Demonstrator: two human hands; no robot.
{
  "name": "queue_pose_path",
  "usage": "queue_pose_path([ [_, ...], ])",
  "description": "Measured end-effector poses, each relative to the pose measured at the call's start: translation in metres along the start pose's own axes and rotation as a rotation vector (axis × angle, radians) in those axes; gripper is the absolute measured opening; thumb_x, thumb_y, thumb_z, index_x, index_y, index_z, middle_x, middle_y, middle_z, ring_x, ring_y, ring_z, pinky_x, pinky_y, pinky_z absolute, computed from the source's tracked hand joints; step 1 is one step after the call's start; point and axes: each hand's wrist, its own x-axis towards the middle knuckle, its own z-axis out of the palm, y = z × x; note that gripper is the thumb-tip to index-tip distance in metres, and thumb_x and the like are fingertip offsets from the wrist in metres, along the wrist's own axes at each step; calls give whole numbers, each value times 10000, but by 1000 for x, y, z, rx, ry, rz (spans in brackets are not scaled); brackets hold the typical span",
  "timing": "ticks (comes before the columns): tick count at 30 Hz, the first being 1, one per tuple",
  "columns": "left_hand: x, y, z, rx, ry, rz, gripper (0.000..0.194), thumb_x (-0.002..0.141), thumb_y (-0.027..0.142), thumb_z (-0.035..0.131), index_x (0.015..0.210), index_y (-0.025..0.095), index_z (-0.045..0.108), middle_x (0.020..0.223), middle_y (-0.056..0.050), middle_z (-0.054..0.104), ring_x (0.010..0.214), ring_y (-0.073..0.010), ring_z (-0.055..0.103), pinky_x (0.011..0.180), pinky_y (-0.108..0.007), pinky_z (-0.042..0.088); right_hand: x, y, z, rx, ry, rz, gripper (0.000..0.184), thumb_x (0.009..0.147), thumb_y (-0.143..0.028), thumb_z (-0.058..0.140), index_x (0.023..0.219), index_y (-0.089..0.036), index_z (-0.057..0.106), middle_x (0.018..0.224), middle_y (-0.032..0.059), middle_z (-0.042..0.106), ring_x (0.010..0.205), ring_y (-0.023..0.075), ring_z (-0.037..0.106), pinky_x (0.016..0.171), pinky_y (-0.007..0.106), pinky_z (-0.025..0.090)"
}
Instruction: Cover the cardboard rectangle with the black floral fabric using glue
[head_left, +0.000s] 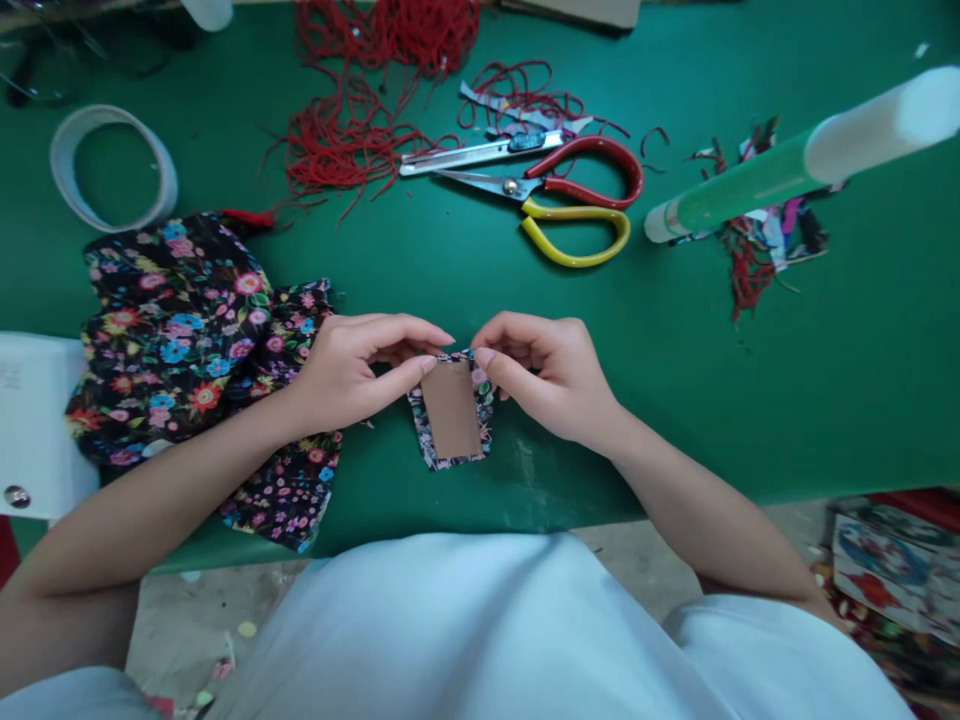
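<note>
A small brown cardboard rectangle point(452, 412) lies on a slightly larger piece of black floral fabric point(422, 425), whose margins show around it. Along the top edge the fabric is folded over the card. My left hand point(352, 368) pinches the top left corner between thumb and fingers. At the top right corner, my right hand point(559, 380) grips the fabric edge with thumb and forefinger; its other fingers are curled and partly hidden. Beneath and beyond my left forearm spreads a larger heap of the same floral fabric point(180, 330).
Scissors point(577, 195) with red and yellow handles lie beside a utility knife point(480, 152). Red cords point(337, 140) are heaped behind. A tape roll point(64, 165) and white box point(37, 420) are left. A green-and-white glue tube point(772, 175) stands right, near scraps point(750, 265).
</note>
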Motion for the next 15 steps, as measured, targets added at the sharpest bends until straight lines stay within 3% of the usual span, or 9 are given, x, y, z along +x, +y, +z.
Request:
queue_pose_path([
  [10, 2, -2, -1, 61, -48, 148, 189, 903, 95, 583, 977, 154, 746, 868, -17, 771, 718, -70, 679, 643, -137, 507, -3, 5, 1, -212, 46, -168, 120, 911, -161, 539, 857, -160, 647, 703, -2, 717, 574, 90, 648, 547, 193, 477],
  [15, 3, -3, -1, 82, -48, 188, 196, 902, 70, 575, 993, 135, 736, 872, -27, 757, 753, -73, 677, 689, -144, 505, -4, 3, 3, -189, 43, -134, 122, 921, -264, 596, 849, -169, 623, 658, -18, 688, 535, 80, 629, 507, 175, 475],
])
